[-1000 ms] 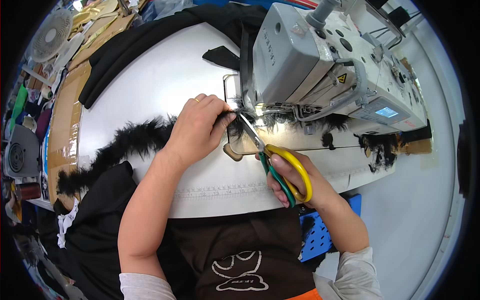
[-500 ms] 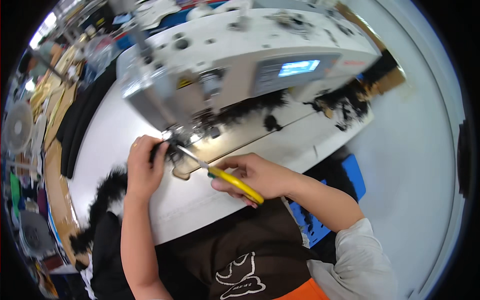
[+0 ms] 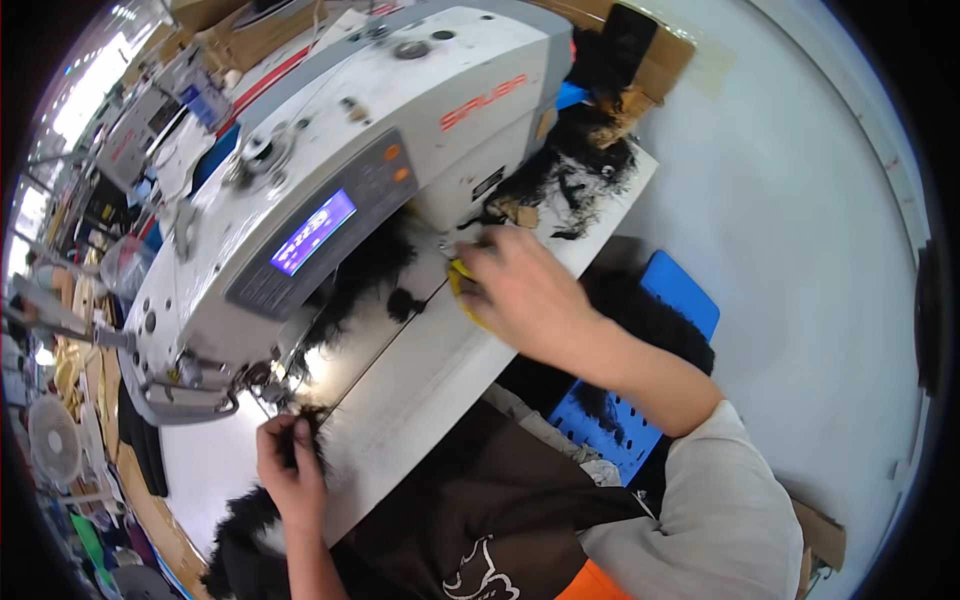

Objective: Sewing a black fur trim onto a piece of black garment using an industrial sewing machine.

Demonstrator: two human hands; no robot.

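My left hand (image 3: 291,466) is at the needle end of a white sewing machine (image 3: 400,90), fingers closed on a piece of black furry fabric (image 3: 316,424). Thumb and fingertips pinch it just in front of the presser foot area (image 3: 272,382). Farther right, my right hand (image 3: 525,295) is over the sewing table (image 3: 400,425), slightly blurred, with its fingers bent round yellow-handled scissors (image 3: 468,296). Most of the scissors is hidden by the hand; a little metal shows beyond it. The lit screen (image 3: 313,232) sits on the machine's front.
Black fluff (image 3: 575,185) and a small tan scrap (image 3: 526,216) lie at the table's right end. Below that edge is a blue perforated tray (image 3: 610,440) with black furry material. A cardboard box (image 3: 660,65) stands behind. A fan (image 3: 55,438) is far left.
My right hand has moved the scissors away from the fabric at the needle, rightward along the table. My left hand still pinches the black furry fabric. The view has turned to the right.
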